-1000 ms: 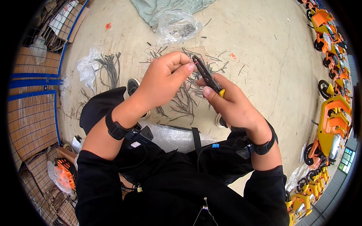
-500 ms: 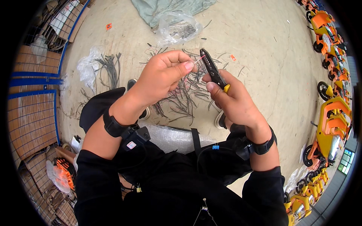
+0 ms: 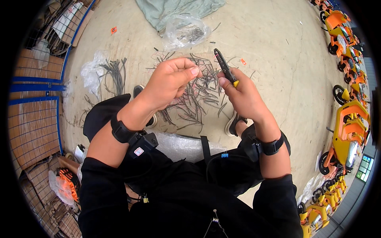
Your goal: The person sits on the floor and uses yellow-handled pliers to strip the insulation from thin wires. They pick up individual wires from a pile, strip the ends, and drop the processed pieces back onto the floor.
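Observation:
My left hand (image 3: 168, 81) is closed in a pinch, thumb against forefinger, over the loose pile. The end of the thin wire pinched there half a second ago is hard to make out now. My right hand (image 3: 246, 95) is wrapped round black wire strippers (image 3: 224, 65) with yellow on the handle, jaws pointing away from me. A small red bit shows at the jaws, apart from my left fingertips. Below both hands, a pile of dark cut wires (image 3: 192, 107) with thin pinkish strands lies spread over the floor between my shoes.
A bundle of dark wires (image 3: 116, 77) lies by a clear plastic bag (image 3: 92, 75) at left. Ahead are another clear bag (image 3: 174, 33) with dark pieces and a green cloth (image 3: 178, 10). Blue mesh racks (image 3: 35, 99) stand left; yellow-orange small bikes (image 3: 345, 131) line the right.
The strippers have moved right and slightly away from my left hand, opening a gap. The thin wire that stretched between fingertips and jaws no longer spans them. My left hand stays pinched, slightly lower.

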{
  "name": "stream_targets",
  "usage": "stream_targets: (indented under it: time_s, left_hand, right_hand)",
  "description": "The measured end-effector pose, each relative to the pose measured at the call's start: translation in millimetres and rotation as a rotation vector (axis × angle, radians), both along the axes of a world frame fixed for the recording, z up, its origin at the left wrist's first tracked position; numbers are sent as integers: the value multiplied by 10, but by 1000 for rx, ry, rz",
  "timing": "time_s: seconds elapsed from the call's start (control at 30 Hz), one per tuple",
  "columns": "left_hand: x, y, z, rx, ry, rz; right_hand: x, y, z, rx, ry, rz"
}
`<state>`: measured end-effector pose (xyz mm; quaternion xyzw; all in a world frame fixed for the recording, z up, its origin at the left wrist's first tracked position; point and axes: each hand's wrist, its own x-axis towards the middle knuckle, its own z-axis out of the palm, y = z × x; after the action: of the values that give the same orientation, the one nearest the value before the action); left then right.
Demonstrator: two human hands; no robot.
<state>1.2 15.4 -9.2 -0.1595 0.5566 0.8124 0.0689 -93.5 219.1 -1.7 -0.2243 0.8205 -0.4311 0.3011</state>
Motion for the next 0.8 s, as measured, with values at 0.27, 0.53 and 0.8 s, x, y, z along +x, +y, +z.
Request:
stream_targets:
  time_s: [0.27,0.53,0.8]
  left_hand:
    - [18,-10,-31,-18,-39,-14]
    - [41,-4,-81,-27,-99,-27]
    - [47,-2,-121,-23,-89,-36]
  right_hand:
    - [-74,23,-174,-52,107,5]
    - [-135,93,-233,12,133,-36]
    - [-192,114,-175,107,197,-44]
